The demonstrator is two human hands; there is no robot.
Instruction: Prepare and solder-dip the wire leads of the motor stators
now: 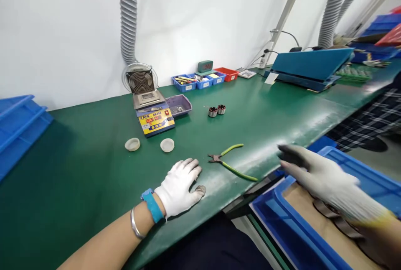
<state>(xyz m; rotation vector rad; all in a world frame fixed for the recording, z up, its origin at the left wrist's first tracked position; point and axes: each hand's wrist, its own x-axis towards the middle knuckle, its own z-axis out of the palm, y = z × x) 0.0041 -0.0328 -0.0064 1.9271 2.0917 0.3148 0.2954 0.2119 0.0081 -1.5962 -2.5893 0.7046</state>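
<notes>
Green bench (78,169), two gloved hands.
Left hand (180,186) flat, open, beside pliers (230,162); right hand (326,180) blurred over blue bin (369,174), grip unclear.

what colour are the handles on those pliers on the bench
Light green handles on the pliers; seen in the head view.

Two white caps (132,144), two wound coils (212,112), one pair of green-handled cutters (232,162).

The green bench (94,169) carries pliers (230,162), two caps (149,145), two rotors (216,110) and a solder pot (153,113).
</notes>
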